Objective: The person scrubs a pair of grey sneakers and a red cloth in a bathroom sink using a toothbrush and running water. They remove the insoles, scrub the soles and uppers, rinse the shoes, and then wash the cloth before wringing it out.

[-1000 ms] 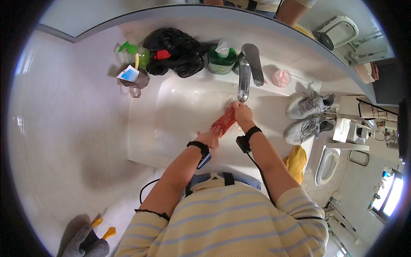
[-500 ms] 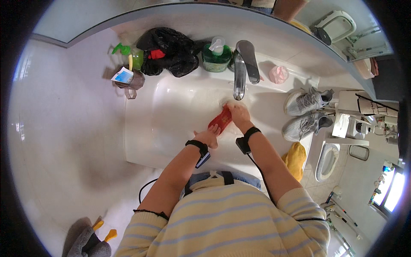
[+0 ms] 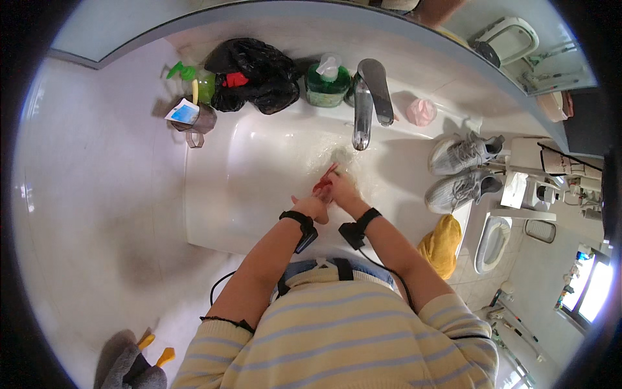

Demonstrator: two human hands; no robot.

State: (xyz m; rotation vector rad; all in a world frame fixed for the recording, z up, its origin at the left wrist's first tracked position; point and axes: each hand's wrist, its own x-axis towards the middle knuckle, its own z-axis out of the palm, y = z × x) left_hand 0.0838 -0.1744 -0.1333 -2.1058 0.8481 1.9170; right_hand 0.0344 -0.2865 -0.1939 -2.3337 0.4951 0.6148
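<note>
Low in the white basin (image 3: 259,175), a small red piece of cloth (image 3: 324,183) is bunched between my two hands. My right hand (image 3: 343,193) closes over it from the right. My left hand (image 3: 312,209) meets it from below left, its thumb sticking out and its other fingers partly hidden against the cloth. The cloth's exact kind does not show. Just beyond them, the metal faucet (image 3: 363,123) hangs over the basin, with water splashing below its spout.
Along the back rim stand a black plastic bag (image 3: 253,74), a green pump bottle (image 3: 327,84) and a pink crumpled item (image 3: 422,111). At left is a brown cup (image 3: 196,122). Grey sneakers (image 3: 461,172) and a yellow cloth (image 3: 442,246) lie on the right side.
The red cloth was stretched out flat between my hands; now it is bunched. My right hand has come down and left, closer to my left hand and away from the spout.
</note>
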